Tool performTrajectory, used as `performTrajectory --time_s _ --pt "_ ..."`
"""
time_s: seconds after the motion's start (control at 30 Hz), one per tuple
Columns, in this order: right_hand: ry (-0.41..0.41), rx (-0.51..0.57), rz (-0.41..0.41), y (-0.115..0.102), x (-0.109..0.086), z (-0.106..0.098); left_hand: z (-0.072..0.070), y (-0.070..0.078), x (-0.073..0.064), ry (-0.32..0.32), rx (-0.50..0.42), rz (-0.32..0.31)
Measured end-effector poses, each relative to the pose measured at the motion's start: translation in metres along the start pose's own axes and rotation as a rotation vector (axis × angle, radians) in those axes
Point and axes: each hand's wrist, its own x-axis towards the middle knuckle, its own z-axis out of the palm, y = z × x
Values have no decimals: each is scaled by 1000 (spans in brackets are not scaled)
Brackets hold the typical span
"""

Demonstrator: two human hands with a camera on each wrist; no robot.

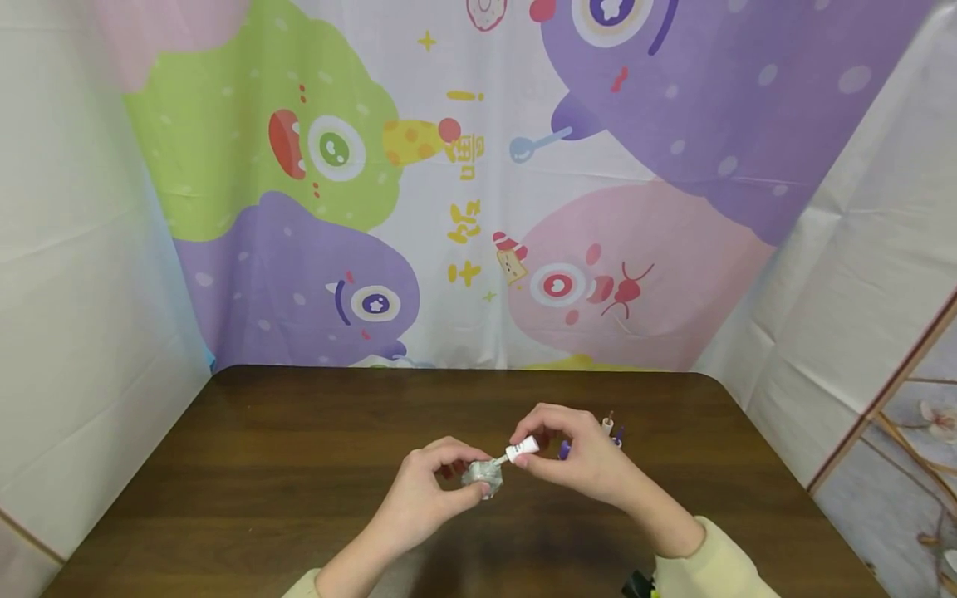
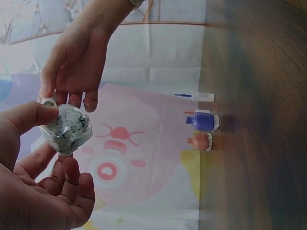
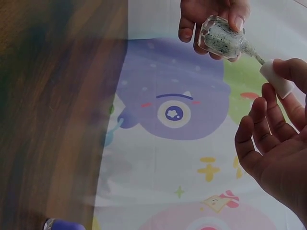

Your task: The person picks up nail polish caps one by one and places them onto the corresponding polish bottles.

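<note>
Head view, lower centre: the left hand [image 1: 424, 498] grips a speckled bottle [image 1: 483, 476]; the right hand [image 1: 586, 457] pinches a white cap [image 1: 522, 449] (its brush [image 3: 259, 58] at the bottle's neck [image 3: 246, 47]).

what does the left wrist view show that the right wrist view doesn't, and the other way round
Only the left wrist view shows the coral nail polish bottle and a loose white cap with a purple brush.

Only the right wrist view shows the brush stem between the held white cap and the speckled nail polish bottle, plus the printed purple monster's eye.

Both show the speckled bottle, left hand, right hand, wooden table and purple nail polish bottle, cut off in the right.
</note>
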Motion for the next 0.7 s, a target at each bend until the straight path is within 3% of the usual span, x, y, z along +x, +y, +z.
performTrajectory --time_s 0.43,0.7 --pt "-6 -32 8 -1 2 2 0 0 0 -1 8 11" --pt "-6 -23 5 -2 4 4 1 2 1 14 -23 -48"
